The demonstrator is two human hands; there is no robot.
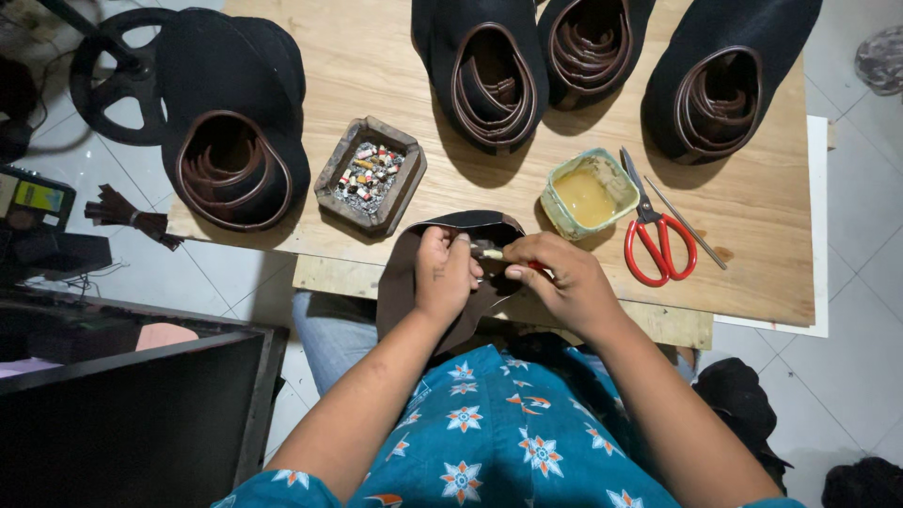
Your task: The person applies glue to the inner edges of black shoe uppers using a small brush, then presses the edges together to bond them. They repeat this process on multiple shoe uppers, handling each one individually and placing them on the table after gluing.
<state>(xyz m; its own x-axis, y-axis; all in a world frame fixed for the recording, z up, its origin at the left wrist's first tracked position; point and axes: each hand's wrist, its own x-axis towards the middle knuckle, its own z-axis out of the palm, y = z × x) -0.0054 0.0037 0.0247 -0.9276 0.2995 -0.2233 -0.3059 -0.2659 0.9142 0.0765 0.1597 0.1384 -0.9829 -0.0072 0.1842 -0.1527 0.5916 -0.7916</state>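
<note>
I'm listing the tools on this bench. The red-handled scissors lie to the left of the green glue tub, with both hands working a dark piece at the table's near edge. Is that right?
Not quite. In the head view the red-handled scissors lie to the right of the green glue tub, not the left. The rest stands: the left hand and right hand work the dark piece at the table's near edge.

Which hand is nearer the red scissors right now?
Right. The right hand sits just left of the red scissors, close to their handles; the left hand is farther left, gripping the dark hat piece.
</note>
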